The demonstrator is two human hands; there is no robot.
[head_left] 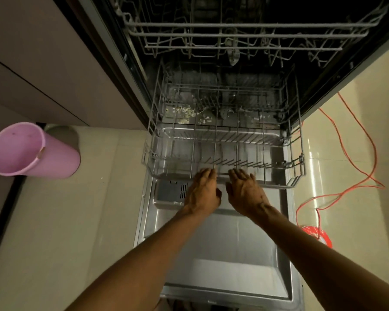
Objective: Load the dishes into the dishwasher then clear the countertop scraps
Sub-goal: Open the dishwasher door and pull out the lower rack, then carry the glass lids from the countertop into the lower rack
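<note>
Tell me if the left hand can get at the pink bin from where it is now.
Probably not without shifting. The left hand rests on the front rail of the lower rack, while the pink bin stands on the floor far off to the left. Nothing blocks the way; it just looks beyond arm's length.

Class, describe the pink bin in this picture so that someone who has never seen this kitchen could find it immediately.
Start at the open dishwasher with its door folded down onto the tiled floor. Look to its left, past the cabinet fronts, to the floor by the picture's left edge. The pink bin stands there, a tall round plastic tub with an open mouth, the only pink thing in view; the orange cable lies on the opposite side.
</note>
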